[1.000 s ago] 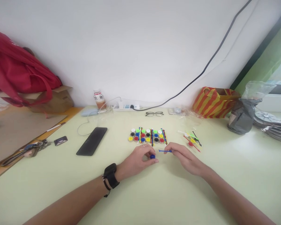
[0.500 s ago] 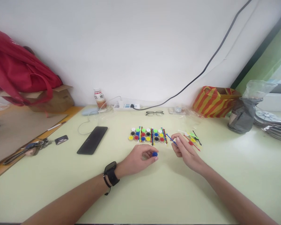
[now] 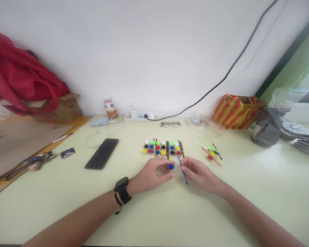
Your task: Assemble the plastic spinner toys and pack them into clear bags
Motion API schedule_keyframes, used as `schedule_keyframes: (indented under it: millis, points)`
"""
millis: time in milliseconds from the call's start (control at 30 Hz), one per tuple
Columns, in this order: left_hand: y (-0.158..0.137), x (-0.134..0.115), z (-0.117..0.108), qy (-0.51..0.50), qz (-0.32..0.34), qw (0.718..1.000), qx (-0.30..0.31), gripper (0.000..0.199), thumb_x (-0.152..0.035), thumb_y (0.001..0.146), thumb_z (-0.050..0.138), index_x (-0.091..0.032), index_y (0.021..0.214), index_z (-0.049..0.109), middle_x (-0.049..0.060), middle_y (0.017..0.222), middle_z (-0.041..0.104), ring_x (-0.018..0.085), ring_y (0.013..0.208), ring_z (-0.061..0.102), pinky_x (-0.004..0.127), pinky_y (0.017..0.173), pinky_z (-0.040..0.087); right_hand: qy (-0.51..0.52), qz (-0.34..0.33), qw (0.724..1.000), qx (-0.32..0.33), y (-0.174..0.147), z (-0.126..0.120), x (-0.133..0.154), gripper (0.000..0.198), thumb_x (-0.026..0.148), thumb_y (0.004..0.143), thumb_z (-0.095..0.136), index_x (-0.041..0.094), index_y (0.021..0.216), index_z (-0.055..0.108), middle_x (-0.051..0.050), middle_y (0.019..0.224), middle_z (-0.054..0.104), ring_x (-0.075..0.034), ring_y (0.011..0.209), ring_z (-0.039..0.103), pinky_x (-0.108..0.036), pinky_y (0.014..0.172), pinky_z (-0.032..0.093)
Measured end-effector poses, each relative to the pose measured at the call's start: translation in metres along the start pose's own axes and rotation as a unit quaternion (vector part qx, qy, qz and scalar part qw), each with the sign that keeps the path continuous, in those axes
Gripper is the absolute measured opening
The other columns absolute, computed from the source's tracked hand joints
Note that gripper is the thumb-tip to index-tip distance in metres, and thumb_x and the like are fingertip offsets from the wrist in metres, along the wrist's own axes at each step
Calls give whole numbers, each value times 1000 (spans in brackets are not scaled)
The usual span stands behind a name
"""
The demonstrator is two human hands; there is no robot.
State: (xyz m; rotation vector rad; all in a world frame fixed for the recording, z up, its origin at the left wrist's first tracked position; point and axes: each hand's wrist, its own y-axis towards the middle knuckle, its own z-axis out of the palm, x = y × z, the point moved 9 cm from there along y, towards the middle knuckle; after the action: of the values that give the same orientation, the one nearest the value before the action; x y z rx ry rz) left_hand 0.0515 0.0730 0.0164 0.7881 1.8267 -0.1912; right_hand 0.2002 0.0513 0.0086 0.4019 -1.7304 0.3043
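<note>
My left hand (image 3: 157, 172) has its thumb and fingers curled about a small blue round cap (image 3: 171, 167), which sits at the fingertips. Pinched in my right hand (image 3: 199, 174) is a thin blue plastic arrow (image 3: 186, 179), slanting with one end toward me. The two hands are close but apart. Just beyond them lie rows of coloured round caps (image 3: 158, 147) in white, green, black, blue, red and yellow, with bundles of coloured arrows (image 3: 167, 149) between the groups. To the right, a loose group holds a red arrow (image 3: 215, 160), a yellow cap (image 3: 211, 154) and a few more pieces.
A black phone (image 3: 101, 154) lies left of my hands, keys (image 3: 36, 163) farther left. Along the wall stand a bottle (image 3: 109, 108), a power strip (image 3: 139, 117), glasses (image 3: 170, 124), a striped bag (image 3: 234, 113) and a grey bag (image 3: 266, 128). A red bag (image 3: 23, 75) rests on a cardboard box (image 3: 64, 109).
My right hand has moved left and nearer to me, away from the loose pieces, and the blue arrow has turned toward upright. The blue cap has tilted face-up at my left fingertips.
</note>
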Motion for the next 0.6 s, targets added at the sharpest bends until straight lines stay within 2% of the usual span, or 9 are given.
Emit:
schedule_keyframes:
  millis: [133, 233, 433, 600]
  points:
    - [-1, -5, 0, 0, 13, 1000, 14, 48, -41, 85, 80, -19, 127, 72, 11, 113, 69, 19, 91, 72, 35, 89, 62, 87, 2, 996, -4, 2, 3, -3, 27, 44, 96, 69, 20, 98, 55, -1, 80, 65, -16, 73, 65, -33, 75, 54]
    - [-1, -13, 1, 18, 31, 999, 27, 49, -41, 85, 81, -21, 128, 72, 10, 111, 70, 20, 93, 70, 34, 88, 61, 95, -5, 995, -21, 3, -1, -3, 25, 41, 93, 73, 18, 95, 61, -4, 84, 69, -19, 81, 71, -35, 82, 57]
    - [1, -19, 0, 64, 56, 996, 17, 29, -32, 97, 67, -24, 123, 75, 7, 103, 74, 19, 94, 67, 31, 84, 57, 87, -33, 996, -6, 1, 5, 3, 24, 42, 102, 61, 20, 109, 63, -8, 95, 74, -20, 94, 73, -39, 93, 57]
    - [0, -13, 0, 52, 62, 997, 6, 29, -29, 97, 67, -21, 124, 73, 8, 108, 73, 18, 92, 69, 29, 84, 58, 55, -42, 997, -20, 1, 5, 4, 21, 41, 100, 62, 21, 103, 67, -6, 96, 73, -20, 94, 71, -36, 91, 55]
